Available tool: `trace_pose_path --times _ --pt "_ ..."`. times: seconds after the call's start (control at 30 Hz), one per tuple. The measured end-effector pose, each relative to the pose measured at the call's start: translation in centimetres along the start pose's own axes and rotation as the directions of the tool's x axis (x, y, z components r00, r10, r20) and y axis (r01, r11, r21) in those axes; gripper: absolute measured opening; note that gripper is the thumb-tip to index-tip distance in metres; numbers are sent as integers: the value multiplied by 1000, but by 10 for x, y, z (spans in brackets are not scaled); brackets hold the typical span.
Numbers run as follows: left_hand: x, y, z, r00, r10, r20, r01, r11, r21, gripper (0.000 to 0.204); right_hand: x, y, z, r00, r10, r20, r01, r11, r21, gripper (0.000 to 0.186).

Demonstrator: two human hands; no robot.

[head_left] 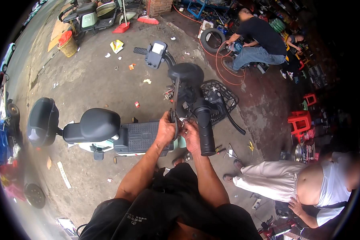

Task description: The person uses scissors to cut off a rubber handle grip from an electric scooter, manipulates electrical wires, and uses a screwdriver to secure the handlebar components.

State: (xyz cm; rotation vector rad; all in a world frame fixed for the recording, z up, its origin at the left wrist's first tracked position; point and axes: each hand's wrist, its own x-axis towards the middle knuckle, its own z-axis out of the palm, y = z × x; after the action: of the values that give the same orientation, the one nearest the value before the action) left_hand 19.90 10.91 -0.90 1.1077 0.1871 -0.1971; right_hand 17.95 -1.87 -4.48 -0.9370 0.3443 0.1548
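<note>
An electric scooter point(144, 134) stands side-on in front of me, with its black seat point(101, 123) on the left and its handlebar on the right. My left hand point(167, 128) is closed around the edge of a thin dark panel point(177, 94) at the steering column. Close beside it, my right hand point(191, 130) has its fingers pinched together near a small shiny part point(183, 119); what they hold is too small to make out. A black handlebar grip point(206, 136) and a brake lever point(234, 122) lie just right of that hand.
A black wire basket point(224, 96) and a phone holder point(154, 54) stick out from the scooter's front. Tools point(231, 153) and litter lie on the concrete. One person point(264, 38) crouches by a tire point(213, 40); another point(276, 180) stands at right near red stools point(300, 122).
</note>
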Motion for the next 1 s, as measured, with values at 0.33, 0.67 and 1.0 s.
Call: trace_pose_path --times 0.33,0.67,1.0 --pt "-19 28 12 999 -44 8 44 998 -36 23 -18 -26 24 998 59 1 -58 986 -157 8" --pt "-8 8 11 981 192 -9 -167 875 454 29 -17 -29 22 999 4 -36 -18 914 -406 20" --pt "-1 6 16 996 66 -63 -66 998 6 24 -26 -43 17 969 84 233 -53 989 -137 17"
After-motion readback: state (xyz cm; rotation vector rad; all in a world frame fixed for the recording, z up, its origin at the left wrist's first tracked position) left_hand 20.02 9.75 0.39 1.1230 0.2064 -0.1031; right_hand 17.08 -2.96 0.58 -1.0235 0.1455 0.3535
